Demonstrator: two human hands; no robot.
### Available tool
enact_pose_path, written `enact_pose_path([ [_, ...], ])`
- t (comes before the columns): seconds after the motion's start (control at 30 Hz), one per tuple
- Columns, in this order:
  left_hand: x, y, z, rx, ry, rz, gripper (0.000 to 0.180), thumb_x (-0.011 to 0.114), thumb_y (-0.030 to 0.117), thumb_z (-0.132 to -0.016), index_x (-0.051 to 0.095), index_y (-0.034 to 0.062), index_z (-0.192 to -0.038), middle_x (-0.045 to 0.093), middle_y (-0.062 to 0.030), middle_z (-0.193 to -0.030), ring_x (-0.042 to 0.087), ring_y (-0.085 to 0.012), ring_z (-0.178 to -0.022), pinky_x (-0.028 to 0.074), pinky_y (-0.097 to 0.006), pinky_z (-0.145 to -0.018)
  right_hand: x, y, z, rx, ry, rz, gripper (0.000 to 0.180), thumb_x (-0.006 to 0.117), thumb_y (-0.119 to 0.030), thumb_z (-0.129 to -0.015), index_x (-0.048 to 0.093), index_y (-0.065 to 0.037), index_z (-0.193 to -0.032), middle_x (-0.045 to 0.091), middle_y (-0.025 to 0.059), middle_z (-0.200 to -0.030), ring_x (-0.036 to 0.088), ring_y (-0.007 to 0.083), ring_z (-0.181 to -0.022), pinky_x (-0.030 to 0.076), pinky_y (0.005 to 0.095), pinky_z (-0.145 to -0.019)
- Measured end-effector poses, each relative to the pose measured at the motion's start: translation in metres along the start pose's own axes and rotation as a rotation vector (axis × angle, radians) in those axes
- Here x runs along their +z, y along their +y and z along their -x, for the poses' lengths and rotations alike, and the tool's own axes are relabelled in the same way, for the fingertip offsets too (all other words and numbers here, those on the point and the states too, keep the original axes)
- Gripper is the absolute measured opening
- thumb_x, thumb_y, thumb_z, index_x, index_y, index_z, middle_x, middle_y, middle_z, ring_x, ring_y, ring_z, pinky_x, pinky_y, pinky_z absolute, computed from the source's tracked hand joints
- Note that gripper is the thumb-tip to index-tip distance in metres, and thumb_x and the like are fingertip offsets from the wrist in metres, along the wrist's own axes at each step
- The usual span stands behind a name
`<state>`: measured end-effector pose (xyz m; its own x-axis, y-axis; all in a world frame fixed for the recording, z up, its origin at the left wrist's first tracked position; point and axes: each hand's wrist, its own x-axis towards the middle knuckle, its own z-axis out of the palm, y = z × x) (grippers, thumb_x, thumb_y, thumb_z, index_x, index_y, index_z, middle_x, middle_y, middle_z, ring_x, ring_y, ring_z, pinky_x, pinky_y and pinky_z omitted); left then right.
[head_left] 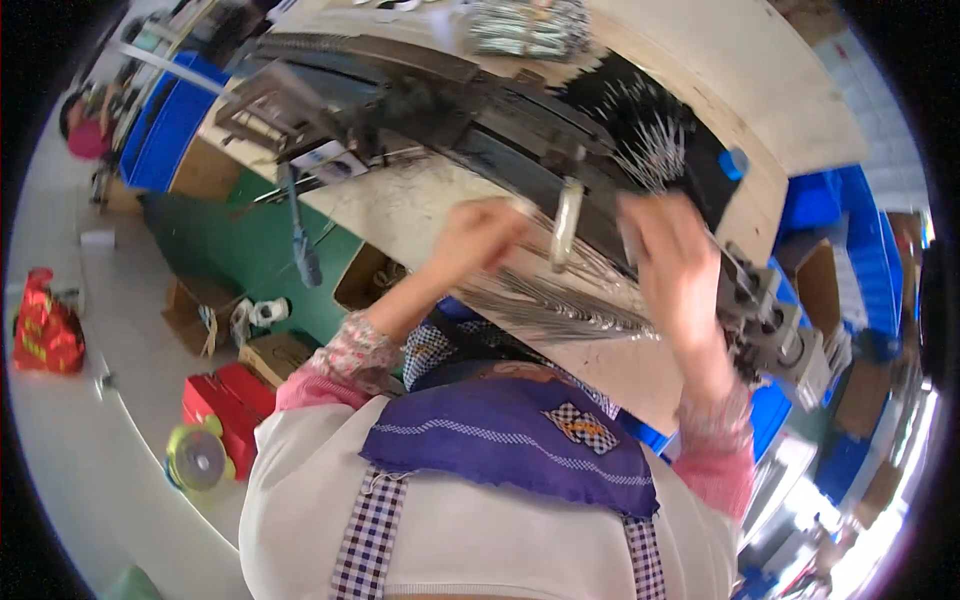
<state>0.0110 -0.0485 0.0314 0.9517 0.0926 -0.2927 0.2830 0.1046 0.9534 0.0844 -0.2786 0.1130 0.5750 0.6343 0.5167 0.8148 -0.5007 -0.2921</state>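
My left hand [485, 236] is over the bench, left of a pale upright handle [566, 225] on a dark metal machine [520, 125]. Its fingers are bent together and blurred; anything in them is too small to name. On the other side of the handle, my right hand [672, 245] has curled, smeared fingers closed on something I cannot make out. A row of thin grey metal wires [560, 307] lies on the bench below both hands. Beyond the right hand, a loose pile of thin silvery pieces [655, 150] rests on a black mat [715, 160].
Bundled silvery pieces [528, 30] lie at the bench's far side. A metal fixture [785, 335] is close to my right forearm. Blue bins [815, 212] stand at right. A blue cap [733, 163] sits near the mat. An open carton [365, 278] is below the bench's left edge.
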Motion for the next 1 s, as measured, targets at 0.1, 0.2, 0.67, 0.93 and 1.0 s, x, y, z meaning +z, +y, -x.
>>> enact_pose_path([
  [0.1, -0.079, -0.03, -0.004, -0.026, 0.485, 0.38, 0.047, 0.051, 0.048, -0.093, 0.062, 0.0028, -0.087, 0.054, -0.0011, -0.058, 0.043, -0.0077, -0.041, 0.026, -0.023, -0.037, 0.03, 0.012, 0.027, 0.217, -0.072, 0.07, 0.021, 0.061, -0.008, -0.087, 0.057, -0.002, -0.107, 0.054, 0.0178, -0.101, 0.059, 0.0378, -0.088, 0.051, 0.0434, -0.072],
  [0.2, -0.089, 0.004, -0.001, -0.043, 0.508, 0.302, 0.046, 0.052, 0.045, -0.094, 0.063, 0.001, -0.093, 0.05, -0.0003, -0.058, 0.039, -0.008, -0.041, 0.023, -0.024, -0.038, 0.056, 0.048, 0.028, 0.636, -0.056, 0.249, 0.026, 0.055, -0.022, -0.093, 0.05, 0.0, -0.105, 0.052, 0.0225, -0.102, 0.057, 0.0413, -0.089, 0.048, 0.0472, -0.071],
  [0.67, 0.099, 0.062, 0.002, 0.158, -0.515, 0.408, 0.022, 0.047, 0.026, -0.1, 0.052, 0.0073, -0.089, 0.033, 0.0059, -0.058, 0.029, -0.0045, -0.047, 0.023, -0.021, -0.04, -0.067, -0.004, 0.049, 0.652, 0.085, -0.203, 0.017, 0.067, -0.013, -0.087, 0.057, 0.0, -0.082, 0.056, 0.0104, -0.067, 0.055, 0.0125, -0.061, 0.044, 0.0273, -0.057],
  [0.93, 0.132, 0.042, -0.038, -0.087, -0.176, 0.527, 0.021, 0.049, 0.024, -0.099, 0.053, 0.0072, -0.086, 0.036, 0.0059, -0.058, 0.029, -0.0054, -0.045, 0.021, -0.022, -0.04, -0.09, 0.033, 0.042, 0.618, 0.231, -0.157, 0.011, 0.061, -0.01, -0.087, 0.06, -0.002, -0.095, 0.066, 0.0153, -0.083, 0.065, 0.0252, -0.069, 0.049, 0.0318, -0.065],
  [1.0, 0.13, 0.039, -0.04, 0.027, -0.074, 0.533, 0.021, 0.048, 0.023, -0.099, 0.054, 0.0077, -0.087, 0.037, 0.0056, -0.059, 0.03, -0.005, -0.047, 0.023, -0.021, -0.043, -0.072, 0.052, 0.014, 0.355, 0.195, -0.033, 0.018, 0.057, -0.005, -0.085, 0.059, -0.003, -0.103, 0.066, 0.0184, -0.088, 0.064, 0.0352, -0.076, 0.05, 0.0365, -0.068],
])
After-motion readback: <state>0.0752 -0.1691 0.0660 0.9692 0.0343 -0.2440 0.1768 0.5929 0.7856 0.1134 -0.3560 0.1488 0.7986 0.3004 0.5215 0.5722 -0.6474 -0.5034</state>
